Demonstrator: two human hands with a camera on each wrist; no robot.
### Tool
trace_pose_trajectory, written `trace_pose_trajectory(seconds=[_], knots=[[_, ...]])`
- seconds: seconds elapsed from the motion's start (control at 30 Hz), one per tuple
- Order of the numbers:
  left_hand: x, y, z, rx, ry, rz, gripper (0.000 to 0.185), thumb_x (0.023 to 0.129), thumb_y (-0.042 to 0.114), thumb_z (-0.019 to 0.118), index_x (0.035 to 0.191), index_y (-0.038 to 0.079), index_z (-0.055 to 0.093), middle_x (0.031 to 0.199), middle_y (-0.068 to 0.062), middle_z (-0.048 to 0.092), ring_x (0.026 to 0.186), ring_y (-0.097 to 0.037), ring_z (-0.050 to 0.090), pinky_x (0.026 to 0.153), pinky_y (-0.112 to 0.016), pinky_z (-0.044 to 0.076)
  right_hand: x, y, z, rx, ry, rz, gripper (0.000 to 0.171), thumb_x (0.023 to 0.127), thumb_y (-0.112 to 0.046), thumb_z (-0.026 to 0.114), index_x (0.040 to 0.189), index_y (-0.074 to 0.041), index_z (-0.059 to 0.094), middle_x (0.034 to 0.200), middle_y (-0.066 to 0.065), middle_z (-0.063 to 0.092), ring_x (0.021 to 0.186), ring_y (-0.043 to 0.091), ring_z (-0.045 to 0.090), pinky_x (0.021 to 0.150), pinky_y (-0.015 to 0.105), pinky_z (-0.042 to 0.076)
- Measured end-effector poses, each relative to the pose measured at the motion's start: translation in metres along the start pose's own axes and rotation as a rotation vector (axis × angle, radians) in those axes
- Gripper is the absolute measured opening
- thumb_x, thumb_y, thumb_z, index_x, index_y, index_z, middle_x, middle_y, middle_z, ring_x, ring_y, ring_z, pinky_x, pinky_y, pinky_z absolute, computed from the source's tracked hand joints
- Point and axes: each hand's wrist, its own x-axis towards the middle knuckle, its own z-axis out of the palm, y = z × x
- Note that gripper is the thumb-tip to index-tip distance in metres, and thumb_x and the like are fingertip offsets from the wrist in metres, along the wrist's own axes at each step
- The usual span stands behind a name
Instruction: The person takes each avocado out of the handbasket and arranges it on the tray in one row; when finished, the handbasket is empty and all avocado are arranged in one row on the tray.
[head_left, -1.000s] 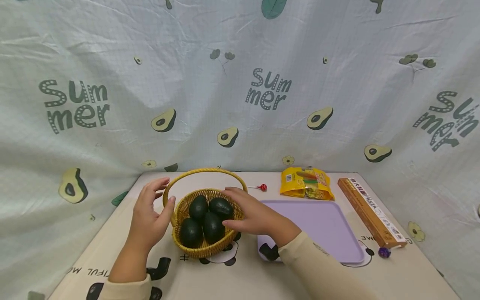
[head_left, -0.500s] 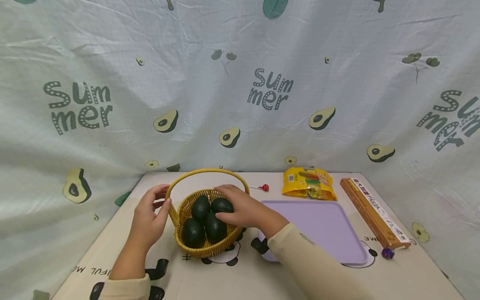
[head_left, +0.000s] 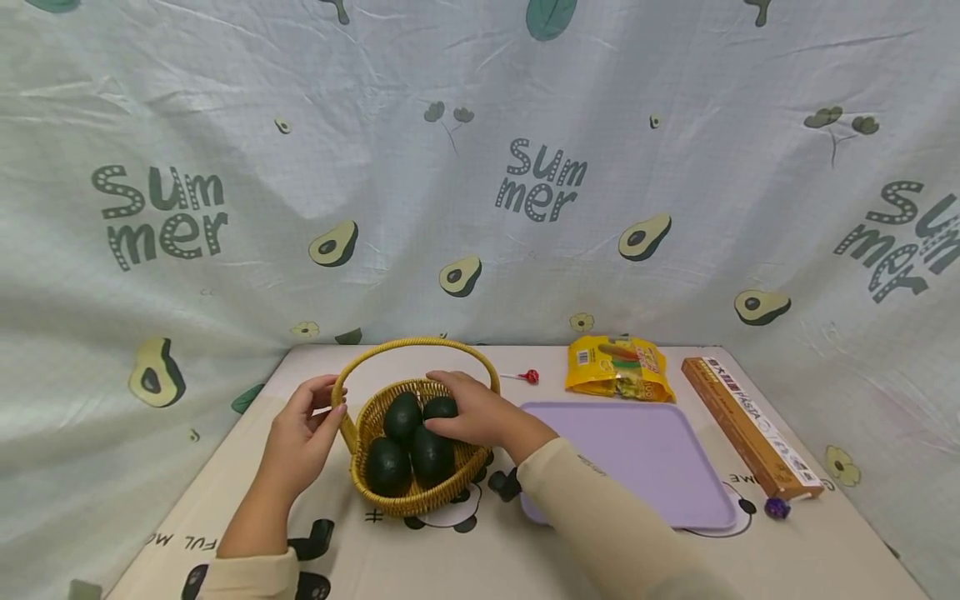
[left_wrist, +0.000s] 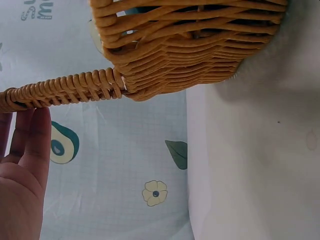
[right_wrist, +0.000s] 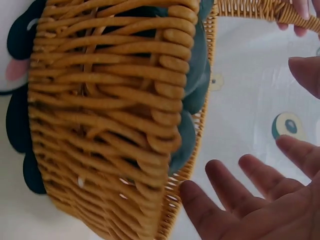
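A yellow-brown wicker basket (head_left: 420, 502) with a tall arched handle (head_left: 408, 342) holds several dark green avocados (head_left: 388, 468). My left hand (head_left: 296, 446) pinches the left side of the handle between thumb and fingers; in the left wrist view its fingers (left_wrist: 36, 137) lie against the woven handle. Over the right part of the basket is my right hand (head_left: 480, 414), fingers spread and nothing in its grasp. It hides part of the back-right avocado (head_left: 439, 407) in the head view. The right wrist view has its fingertips (right_wrist: 191, 190) close by the basket rim.
A lilac tray (head_left: 630, 467) lies right of the basket, partly under the right sleeve. Behind it are a yellow snack bag (head_left: 618, 367) and a red lollipop (head_left: 532, 376). Along the right edge lie a long pasta box (head_left: 750, 429) and a purple lollipop (head_left: 777, 507).
My left hand has closed onto the basket handle. The right hand has moved left, from the basket's right rim to over the avocados. The basket stays in about the same place.
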Motion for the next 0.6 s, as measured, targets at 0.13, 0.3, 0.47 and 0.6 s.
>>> trace_pose_trajectory(seconds=[0.13,0.3,0.47,0.6], knots=[[0.000,-0.001,0.001,-0.003,0.001,-0.007,0.040,0.101,0.004,0.062,0.140,0.007,0.052,0.121,-0.012,0.066,0.111,-0.023,0.065,0.088,-0.001,0.046,0.006,0.001,0.004,0.022,-0.014,0.043,0.075,0.096,-0.042,0.068,0.160,-0.022,0.034,0.162,0.005,0.041,0.148,0.022,0.039,0.121,0.046,0.038],[-0.001,-0.003,0.002,-0.005,0.001,0.004,0.040,0.101,0.003,0.062,0.140,0.007,0.052,0.121,-0.011,0.067,0.108,-0.001,0.061,0.088,-0.002,0.046,0.012,0.002,0.007,0.038,-0.028,0.080,0.073,0.096,-0.039,0.068,0.159,-0.018,0.036,0.161,0.008,0.042,0.149,0.025,0.039,0.122,0.047,0.035],[-0.002,-0.002,0.003,-0.008,0.002,-0.001,0.040,0.102,0.004,0.062,0.141,0.007,0.051,0.123,-0.013,0.066,0.107,0.007,0.057,0.089,-0.001,0.046,0.020,0.004,0.011,0.037,-0.036,0.125,0.071,0.096,-0.040,0.068,0.158,-0.017,0.039,0.159,0.007,0.045,0.147,0.024,0.041,0.122,0.047,0.037],[-0.002,0.000,0.002,-0.005,-0.003,-0.006,0.040,0.102,0.005,0.061,0.141,0.007,0.050,0.124,-0.013,0.066,0.112,-0.011,0.062,0.089,0.000,0.045,0.024,0.004,0.012,0.042,-0.036,0.153,0.071,0.096,-0.041,0.067,0.157,-0.016,0.042,0.158,0.007,0.047,0.146,0.024,0.042,0.122,0.046,0.036]])
